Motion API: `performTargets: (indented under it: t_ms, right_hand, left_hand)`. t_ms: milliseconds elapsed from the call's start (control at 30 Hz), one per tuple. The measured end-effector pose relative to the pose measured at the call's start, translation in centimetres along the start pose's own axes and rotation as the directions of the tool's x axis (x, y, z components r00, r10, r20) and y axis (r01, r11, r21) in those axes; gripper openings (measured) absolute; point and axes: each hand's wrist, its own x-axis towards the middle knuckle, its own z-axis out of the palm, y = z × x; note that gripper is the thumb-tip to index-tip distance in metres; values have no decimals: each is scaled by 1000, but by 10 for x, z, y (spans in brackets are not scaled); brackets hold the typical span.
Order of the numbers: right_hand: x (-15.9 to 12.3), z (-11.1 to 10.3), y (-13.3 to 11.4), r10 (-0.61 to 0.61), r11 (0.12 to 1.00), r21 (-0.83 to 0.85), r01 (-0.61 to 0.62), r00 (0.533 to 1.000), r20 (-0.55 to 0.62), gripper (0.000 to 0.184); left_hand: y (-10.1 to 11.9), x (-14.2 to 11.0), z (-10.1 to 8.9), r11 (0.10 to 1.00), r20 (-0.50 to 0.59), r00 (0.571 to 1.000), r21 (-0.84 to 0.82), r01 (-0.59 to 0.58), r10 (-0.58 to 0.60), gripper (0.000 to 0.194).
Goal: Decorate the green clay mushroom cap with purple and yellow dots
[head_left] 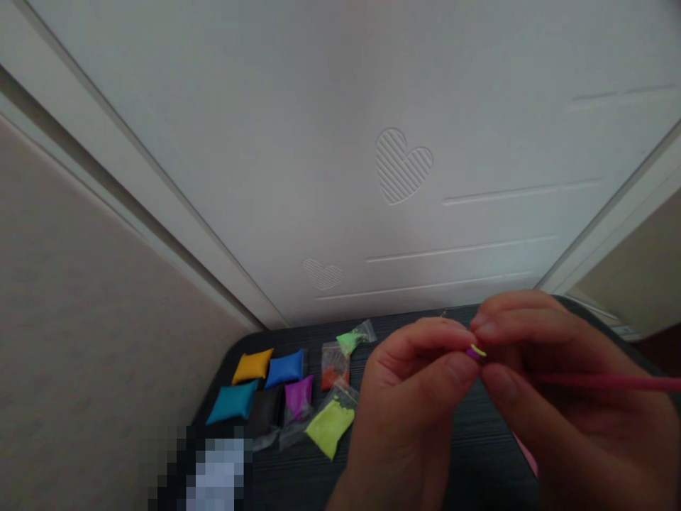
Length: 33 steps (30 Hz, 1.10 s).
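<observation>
A tiny purple piece of modelling clay with a thin yellow strip along it (pixel 473 352) is pinched between the thumb and forefinger of my left hand (pixel 412 387). My right hand (pixel 574 376) comes in from the right, its thumb and forefinger close together at the same piece; whether they also grip it I cannot tell. A slim pink stick (pixel 611 382) lies across the palm of that hand, held by its curled fingers, with its far end hidden. Left of my hands, an opened bag of yellow-green clay (pixel 330 426) lies on the dark table (pixel 473 454).
Several clay packets lie at the table's left: orange-yellow (pixel 252 366), blue (pixel 286 369), teal (pixel 233 402), black (pixel 266 411), purple (pixel 299 397), orange-red (pixel 335 367) and light green (pixel 348 343). A white door panel (pixel 340 177) with embossed hearts rises behind. A pink edge (pixel 526 454) shows under my right hand.
</observation>
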Motion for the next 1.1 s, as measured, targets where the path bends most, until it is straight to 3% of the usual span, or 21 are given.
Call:
performTargets:
  t_ms: [300,533,1100]
  right_hand:
    - [7,-14,7,-51,997,-37,61,972,230,23]
    - [3,-8,8,-14,999,32,10,990,143,18]
    - [2,-4,9,-44,995,99,35,995,93,17]
  left_hand:
    - [-1,6,-7,999,53,998,-37,31,-29,8]
    - [-3,4,-6,999,51,998,-40,23,-21,9]
    - [-4,4,-7,990,89,994,-118,78,-68,9]
